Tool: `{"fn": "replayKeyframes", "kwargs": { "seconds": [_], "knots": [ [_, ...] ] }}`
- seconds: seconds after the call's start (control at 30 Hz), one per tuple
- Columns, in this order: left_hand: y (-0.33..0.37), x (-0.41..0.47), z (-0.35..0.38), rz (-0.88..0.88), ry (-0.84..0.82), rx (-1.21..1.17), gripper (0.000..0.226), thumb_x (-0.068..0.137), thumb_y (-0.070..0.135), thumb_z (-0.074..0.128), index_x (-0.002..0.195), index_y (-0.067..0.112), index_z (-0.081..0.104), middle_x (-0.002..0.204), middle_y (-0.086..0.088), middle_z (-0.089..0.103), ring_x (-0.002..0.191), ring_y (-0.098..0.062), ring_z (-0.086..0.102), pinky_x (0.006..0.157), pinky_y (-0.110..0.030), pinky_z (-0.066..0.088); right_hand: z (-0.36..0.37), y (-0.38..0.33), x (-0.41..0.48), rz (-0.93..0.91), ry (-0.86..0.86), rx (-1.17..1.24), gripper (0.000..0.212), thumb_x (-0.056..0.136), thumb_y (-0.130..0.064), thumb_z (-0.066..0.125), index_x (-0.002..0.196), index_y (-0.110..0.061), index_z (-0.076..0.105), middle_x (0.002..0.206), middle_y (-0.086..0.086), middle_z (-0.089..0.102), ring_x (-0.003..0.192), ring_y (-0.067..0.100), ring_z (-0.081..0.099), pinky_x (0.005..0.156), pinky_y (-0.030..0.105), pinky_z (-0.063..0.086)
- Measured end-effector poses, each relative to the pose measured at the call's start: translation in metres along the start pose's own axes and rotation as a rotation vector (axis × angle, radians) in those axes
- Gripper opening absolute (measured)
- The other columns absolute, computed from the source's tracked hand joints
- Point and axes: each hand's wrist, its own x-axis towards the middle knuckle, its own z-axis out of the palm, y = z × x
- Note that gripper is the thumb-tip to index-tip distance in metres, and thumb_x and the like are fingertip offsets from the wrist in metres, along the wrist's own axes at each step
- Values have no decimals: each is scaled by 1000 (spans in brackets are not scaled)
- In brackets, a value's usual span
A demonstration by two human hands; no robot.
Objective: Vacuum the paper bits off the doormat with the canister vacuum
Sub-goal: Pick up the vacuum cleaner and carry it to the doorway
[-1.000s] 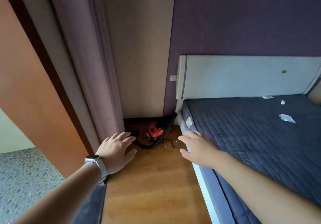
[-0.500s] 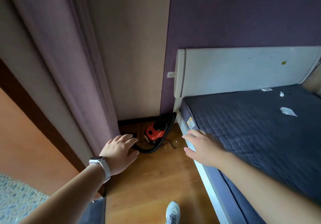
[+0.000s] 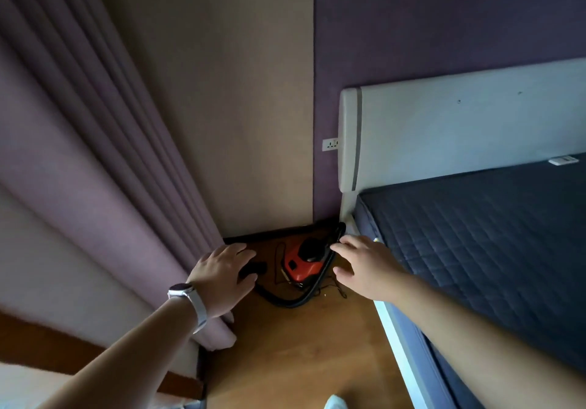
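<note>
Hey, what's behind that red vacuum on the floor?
A dark baseboard runs behind the red vacuum, in the wall corner. The right hand hides part of its black hose.

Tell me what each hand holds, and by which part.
Nothing is held. The left hand and right hand are open, fingers spread, stretched toward the red vacuum on the floor.
</note>
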Motion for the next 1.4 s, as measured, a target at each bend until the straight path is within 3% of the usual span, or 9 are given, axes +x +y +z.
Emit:
{"fn": "replayKeyframes", "kwargs": {
  "seconds": [0.37, 0.57, 0.93, 1.17, 1.3, 1.4],
  "knots": [
    [-4, 101, 16, -56, -71, -52, 56, 96, 52, 44, 148, 34, 34, 157, 8, 30, 143, -14, 27, 115, -37, 23, 6, 70, 90, 28, -100, 0, 56, 99, -50, 42, 149, -26, 39, 151, -4, 40, 136, 18, 39, 105, 36, 41],
    [-36, 172, 44, -8, -137, -124, 56, 96, 48, 49, 147, 28, 39, 155, 3, 34, 142, -16, 31, 115, -35, 26, 24, 80, 140, 60, -143, 27, 54, 97, -49, 44, 146, -27, 42, 142, -6, 47, 131, 18, 45, 101, 35, 43],
    [-82, 309, 117, 73, -282, -259, 53, 94, 44, 52, 141, 21, 48, 146, -2, 46, 133, -20, 42, 107, -34, 36, 54, 102, 238, 266, -210, 70, 52, 94, -44, 53, 140, -20, 50, 134, -3, 55, 121, 20, 53, 96, 36, 47],
    [-81, 366, 189, 8, -320, -335, 74, 76, 59, 32, 133, 18, 57, 136, -3, 56, 125, -24, 50, 102, -36, 41, 116, 129, 300, 220, -217, 147, 49, 93, -41, 55, 138, -23, 51, 133, -4, 56, 120, 20, 52, 91, 34, 47],
    [-75, 406, 253, -49, -317, -350, 59, 81, 46, 47, 129, 14, 60, 131, -7, 58, 120, -26, 54, 98, -38, 45, 186, 169, 338, 165, -252, 173, 47, 91, -37, 59, 135, -19, 53, 132, -2, 56, 116, 24, 54, 85, 28, 39],
    [-68, 435, 304, -48, -295, -324, 52, 84, 39, 56, 130, 13, 59, 132, -9, 58, 120, -28, 54, 98, -40, 46, 241, 207, 358, 138, -298, 148, 46, 92, -37, 58, 133, -17, 54, 133, 0, 55, 117, 24, 54, 87, 31, 42]
  ]
}}
